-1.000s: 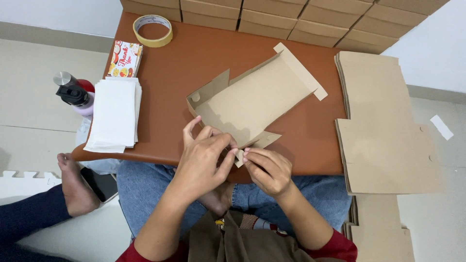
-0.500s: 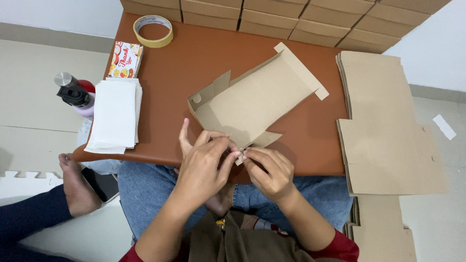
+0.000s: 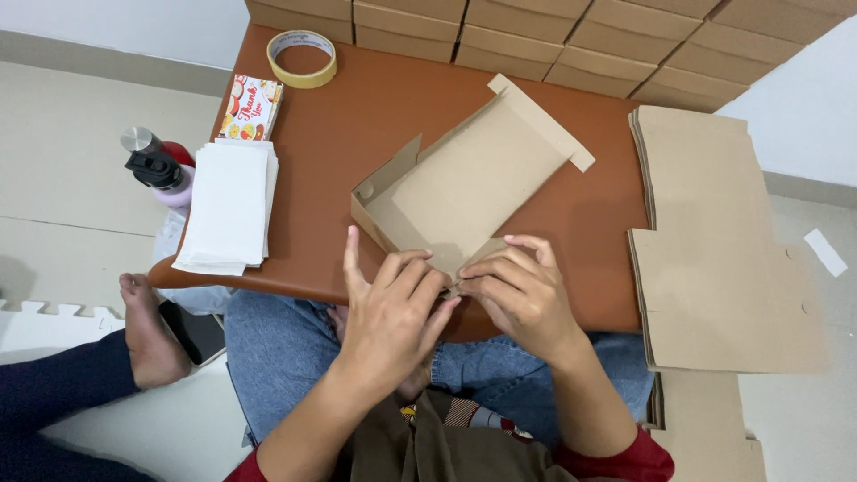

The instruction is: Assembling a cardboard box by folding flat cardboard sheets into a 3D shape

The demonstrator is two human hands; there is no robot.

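A flat brown cardboard box blank point(image 3: 473, 183), partly folded with one side wall raised, lies on the brown table point(image 3: 357, 116). My left hand point(image 3: 388, 308) and my right hand point(image 3: 518, 290) meet at the blank's near corner at the table's front edge. The fingers of both hands pinch a small corner flap between them. The flap itself is mostly hidden under my fingers.
A stack of white sheets point(image 3: 228, 205) lies at the table's left, with a small colourful card pack point(image 3: 250, 105) and a tape roll point(image 3: 302, 58) behind it. Flat cardboard blanks point(image 3: 723, 241) are piled on the right. Stacked boxes point(image 3: 536, 36) line the back. Another person's foot point(image 3: 147, 335) is at left.
Both hands stay on the near corner flap. My left thumb has spread upward and the fingers have shifted slightly on the flap. The blank has barely moved.
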